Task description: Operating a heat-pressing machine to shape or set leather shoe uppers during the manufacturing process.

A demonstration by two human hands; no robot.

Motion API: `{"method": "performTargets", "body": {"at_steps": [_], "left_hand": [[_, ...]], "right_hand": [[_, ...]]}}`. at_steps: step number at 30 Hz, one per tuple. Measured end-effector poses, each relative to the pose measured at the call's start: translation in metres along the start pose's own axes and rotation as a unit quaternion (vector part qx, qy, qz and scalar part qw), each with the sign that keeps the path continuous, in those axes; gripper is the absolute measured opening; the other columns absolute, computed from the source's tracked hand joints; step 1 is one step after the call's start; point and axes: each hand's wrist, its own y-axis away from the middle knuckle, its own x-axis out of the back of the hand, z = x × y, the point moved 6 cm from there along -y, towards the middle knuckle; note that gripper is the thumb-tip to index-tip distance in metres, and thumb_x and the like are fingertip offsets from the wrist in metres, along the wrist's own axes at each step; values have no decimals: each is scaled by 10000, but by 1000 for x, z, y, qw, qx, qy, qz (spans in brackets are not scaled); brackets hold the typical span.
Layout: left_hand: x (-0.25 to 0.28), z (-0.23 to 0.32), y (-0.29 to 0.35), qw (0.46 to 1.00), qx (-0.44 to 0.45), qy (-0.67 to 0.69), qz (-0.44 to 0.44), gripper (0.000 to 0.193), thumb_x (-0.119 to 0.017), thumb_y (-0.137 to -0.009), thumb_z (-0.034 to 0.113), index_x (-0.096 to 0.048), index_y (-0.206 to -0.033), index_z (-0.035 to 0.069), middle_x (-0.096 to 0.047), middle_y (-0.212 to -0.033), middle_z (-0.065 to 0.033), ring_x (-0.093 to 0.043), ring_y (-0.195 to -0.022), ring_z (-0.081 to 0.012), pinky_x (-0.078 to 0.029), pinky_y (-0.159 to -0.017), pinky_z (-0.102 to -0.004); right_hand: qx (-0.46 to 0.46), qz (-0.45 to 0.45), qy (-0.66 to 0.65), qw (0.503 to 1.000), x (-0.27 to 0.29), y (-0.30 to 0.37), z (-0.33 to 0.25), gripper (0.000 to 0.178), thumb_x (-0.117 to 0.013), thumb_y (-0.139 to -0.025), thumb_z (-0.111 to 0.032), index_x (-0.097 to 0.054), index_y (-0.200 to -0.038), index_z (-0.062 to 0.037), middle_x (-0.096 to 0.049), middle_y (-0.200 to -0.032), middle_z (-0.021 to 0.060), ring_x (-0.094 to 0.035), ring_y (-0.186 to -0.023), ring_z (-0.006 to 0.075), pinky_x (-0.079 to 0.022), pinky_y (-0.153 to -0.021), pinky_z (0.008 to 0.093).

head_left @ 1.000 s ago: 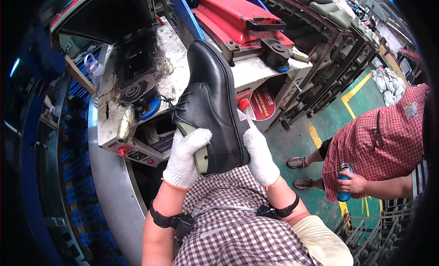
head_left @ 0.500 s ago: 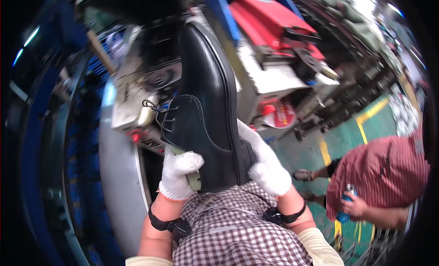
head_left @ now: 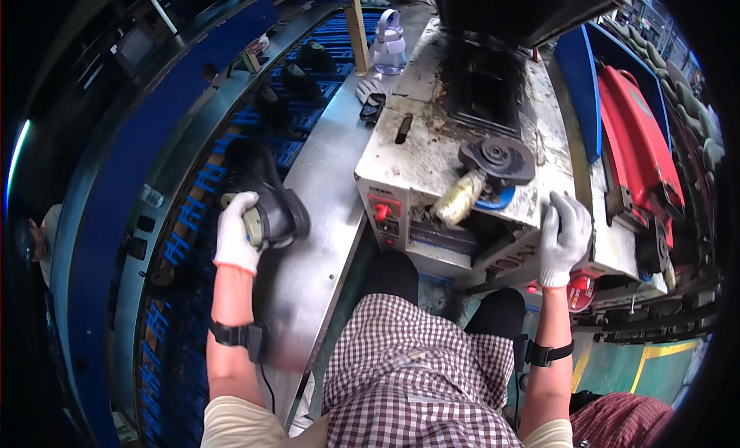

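Observation:
My left hand [head_left: 237, 234], in a white knit glove, grips a black shoe [head_left: 279, 211] around its opening, where a pale green piece [head_left: 252, 223] shows at the fingers. The shoe is over the inner edge of a metal ledge [head_left: 327, 171], its toe end blurred and dark above a conveyor with blue racks [head_left: 206, 187]. My gloved right hand [head_left: 566, 236] holds nothing. Its fingers stretch out by the right front edge of a worn white machine [head_left: 408, 159]; whether they touch it, I cannot tell.
On the machine are a round dark clamp [head_left: 497, 157], a wrapped handle [head_left: 460, 197] and a red switch [head_left: 382, 211]. A lilac bottle [head_left: 389, 47] and a glove [head_left: 371, 90] lie farther along the ledge. To the right stands a red machine cover [head_left: 640, 140]; a striped shirt [head_left: 620, 421] shows below.
The shoe has gone from both hands in front of me to the left hand alone, leftward over the ledge. My right hand has let go and moved right. The view has turned left.

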Motion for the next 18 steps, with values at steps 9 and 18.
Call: {"method": "performTargets", "body": {"at_steps": [9, 18], "left_hand": [[35, 34, -285, 921, -239, -269, 152, 559, -842, -771, 205, -656, -1277, 59, -695, -1073, -73, -668, -901, -174, -573, -789, -325], [14, -48, -409, 711, -398, -580, 20, 685, -582, -1058, 369, -417, -1601, -15, -489, -1608, -149, -426, -1489, -259, -346, -1243, -449]], "right_hand": [[36, -9, 72, 997, 1, 6, 8, 223, -647, -925, -147, -746, -1078, -20, -741, -1025, 138, -698, -1005, 343, -507, -962, 477], [33, 31, 119, 992, 18, 7, 18, 158, -750, -744, -104, -754, -901, -93, -737, -842, 95, -720, -811, 296, -555, -765, 440]]}}
